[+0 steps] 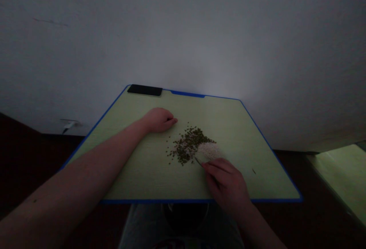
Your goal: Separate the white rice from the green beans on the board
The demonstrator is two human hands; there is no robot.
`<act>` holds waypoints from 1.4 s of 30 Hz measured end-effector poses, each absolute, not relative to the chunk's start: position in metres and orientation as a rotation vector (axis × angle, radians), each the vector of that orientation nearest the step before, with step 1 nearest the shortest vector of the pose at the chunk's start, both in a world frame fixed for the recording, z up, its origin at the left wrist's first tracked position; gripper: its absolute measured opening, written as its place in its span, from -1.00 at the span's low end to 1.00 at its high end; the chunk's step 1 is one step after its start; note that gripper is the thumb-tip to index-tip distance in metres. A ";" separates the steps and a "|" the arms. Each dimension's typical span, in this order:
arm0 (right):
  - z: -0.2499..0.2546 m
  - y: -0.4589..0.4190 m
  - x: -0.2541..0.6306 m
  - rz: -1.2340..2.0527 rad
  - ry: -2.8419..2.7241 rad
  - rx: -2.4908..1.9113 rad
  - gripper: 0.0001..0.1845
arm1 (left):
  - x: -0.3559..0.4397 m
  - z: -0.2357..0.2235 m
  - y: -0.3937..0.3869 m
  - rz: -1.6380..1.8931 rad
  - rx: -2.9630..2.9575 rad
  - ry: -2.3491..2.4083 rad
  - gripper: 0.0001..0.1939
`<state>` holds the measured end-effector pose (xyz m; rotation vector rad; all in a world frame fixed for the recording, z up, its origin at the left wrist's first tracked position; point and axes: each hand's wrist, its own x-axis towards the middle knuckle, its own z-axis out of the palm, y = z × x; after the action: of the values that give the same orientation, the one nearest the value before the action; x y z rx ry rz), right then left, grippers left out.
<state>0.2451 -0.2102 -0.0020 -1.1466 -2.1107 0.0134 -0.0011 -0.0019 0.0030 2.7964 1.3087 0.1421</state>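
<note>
My left hand (160, 120) rests on the tabletop beyond and left of the pile, its fingers curled closed. Whatever is inside them, if anything, is hidden. A spread of small dark green beans (190, 142) lies near the middle of the table. Pale grains (210, 150), rice-like, are heaped against its right side, and some are mixed among the beans. Close to the front edge, my right hand (227, 182) pinches a thin tool (198, 161) whose slim tip points left to the near edge of the beans. Its full shape is covered by the fingers.
The pale tabletop (128, 180) has a blue rim. A dark phone (145, 90) lies at its far left corner, by the wall. A small dark sliver (254, 171) lies on the right. Below the front edge, a dark round container (185, 218) sits at my lap.
</note>
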 end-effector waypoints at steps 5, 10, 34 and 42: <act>-0.002 -0.212 0.247 0.008 -2.086 -1.180 -0.73 | -0.002 0.002 -0.001 0.144 2.809 1.303 -0.44; 0.000 -0.211 0.244 0.062 -2.121 -1.139 -0.73 | -0.001 0.002 -0.001 0.146 2.799 1.305 -0.45; 0.000 -0.213 0.256 -0.111 -2.067 -1.233 -0.77 | -0.002 0.003 -0.003 0.146 2.782 1.316 -0.46; -0.002 -0.210 0.248 -0.026 -2.097 -1.191 -0.77 | -0.001 0.004 -0.003 0.139 2.784 1.306 -0.46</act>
<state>0.2479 -0.2096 -0.0017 -1.1912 -2.0968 -0.0263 -0.0007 -0.0030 0.0042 2.7836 1.3058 0.1387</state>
